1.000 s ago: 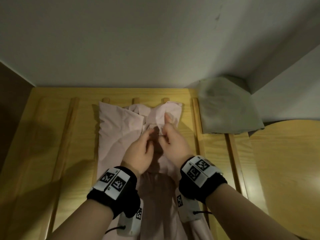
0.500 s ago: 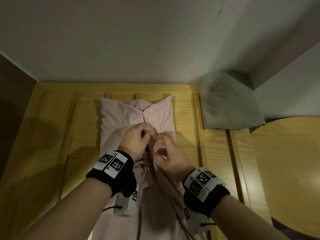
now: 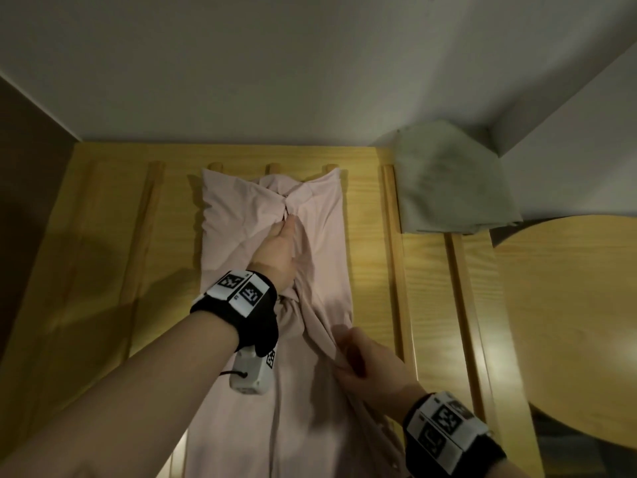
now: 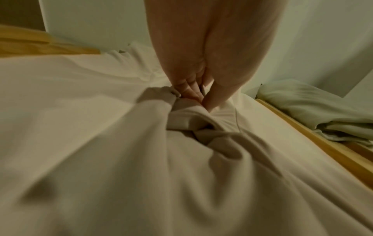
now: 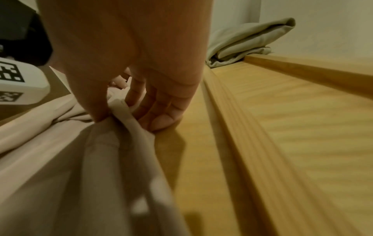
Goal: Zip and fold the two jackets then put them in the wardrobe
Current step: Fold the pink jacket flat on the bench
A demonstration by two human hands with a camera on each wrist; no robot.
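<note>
Head view: pink jacket (image 3: 241, 215) spread lengthwise on slatted wooden surface (image 3: 103, 236). Left hand (image 3: 275, 250) pinching near collar, probably at the zip; right hand (image 3: 368, 363) gripping bunched fabric lower down. Soft, light, limp cloth; best taken by front edges, kept taut.

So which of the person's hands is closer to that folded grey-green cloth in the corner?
The left hand, though not by much. It pinches the pink jacket near the collar, level with the grey-green cloth. The right hand grips the jacket lower down, nearer the person.
</note>
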